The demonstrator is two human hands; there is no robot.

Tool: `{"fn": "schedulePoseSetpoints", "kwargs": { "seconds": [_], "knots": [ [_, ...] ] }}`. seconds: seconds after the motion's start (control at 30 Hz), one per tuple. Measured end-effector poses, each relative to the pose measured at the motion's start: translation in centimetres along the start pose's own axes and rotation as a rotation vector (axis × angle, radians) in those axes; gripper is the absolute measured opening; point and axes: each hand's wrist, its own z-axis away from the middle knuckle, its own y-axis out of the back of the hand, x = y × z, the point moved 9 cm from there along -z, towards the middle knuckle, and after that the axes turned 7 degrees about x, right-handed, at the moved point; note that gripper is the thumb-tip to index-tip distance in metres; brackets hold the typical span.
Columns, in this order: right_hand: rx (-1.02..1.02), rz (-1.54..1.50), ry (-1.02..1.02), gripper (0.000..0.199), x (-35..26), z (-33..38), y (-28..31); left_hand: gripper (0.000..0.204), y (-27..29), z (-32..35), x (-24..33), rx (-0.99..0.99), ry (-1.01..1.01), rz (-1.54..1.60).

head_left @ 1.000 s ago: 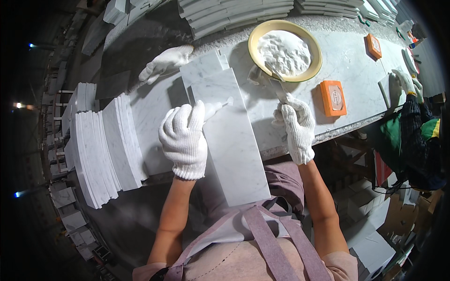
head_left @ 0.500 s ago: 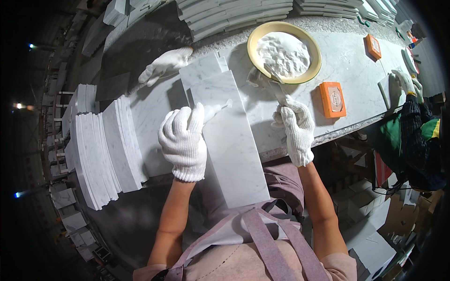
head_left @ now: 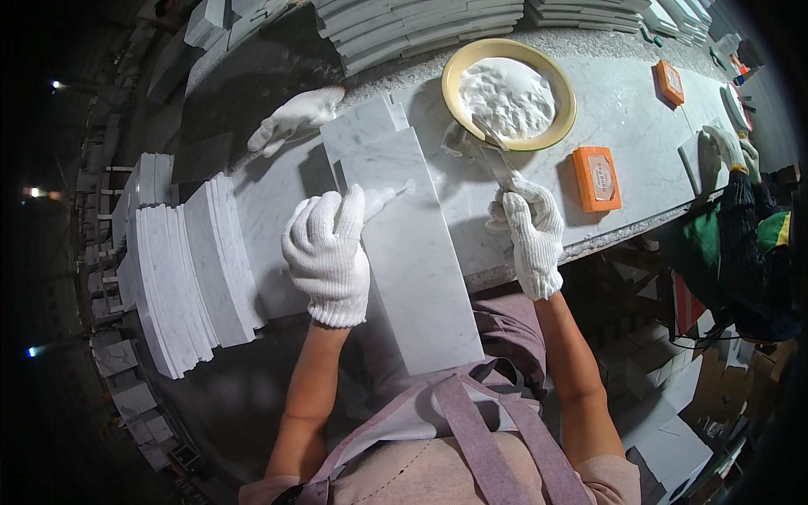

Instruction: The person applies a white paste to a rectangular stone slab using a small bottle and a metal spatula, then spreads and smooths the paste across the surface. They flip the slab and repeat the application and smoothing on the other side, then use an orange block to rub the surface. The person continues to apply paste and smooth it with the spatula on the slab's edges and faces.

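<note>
A long white marble tile [head_left: 410,244] lies on the bench and hangs over its front edge toward my lap. My left hand [head_left: 326,252], in a white knit glove, grips the tile's left edge. My right hand [head_left: 528,227], gloved too, holds a putty knife [head_left: 491,150] whose blade reaches toward a yellow-rimmed bowl [head_left: 459,80] of white paste. A second marble piece [head_left: 364,126] lies just beyond the tile.
A stack of marble tiles [head_left: 189,261] stands on edge at my left. A loose white glove [head_left: 296,118] lies at the bench's far left. Two orange blocks [head_left: 596,178] [head_left: 670,82] sit right of the bowl. A co-worker's gloved hand [head_left: 728,147] works at the far right. More tile stacks [head_left: 421,25] lie behind.
My right hand has lifted the putty knife a little toward the bowl. My left hand and the tile have stayed put.
</note>
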Motion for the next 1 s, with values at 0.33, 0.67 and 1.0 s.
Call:
{"fn": "schedulePoseSetpoints", "kwargs": {
  "seconds": [0.33, 0.67, 1.0],
  "knots": [
    [-0.004, -0.01, 0.019, 0.029, 0.2, 0.1, 0.2, 0.054, -0.8, 0.9, -1.4, -0.037, 0.155, 0.112],
    [-0.104, 0.006, -0.078, 0.027, -0.9, 1.6, 2.9, 0.04, -3.2, 6.3, -10.2, 0.003, 1.11, 0.845],
    [-0.057, 0.229, -0.121, 0.029, -2.0, 3.3, 7.4, 0.044, -9.4, 9.5, -15.1, -0.067, 1.072, 0.62]
  ]
}}
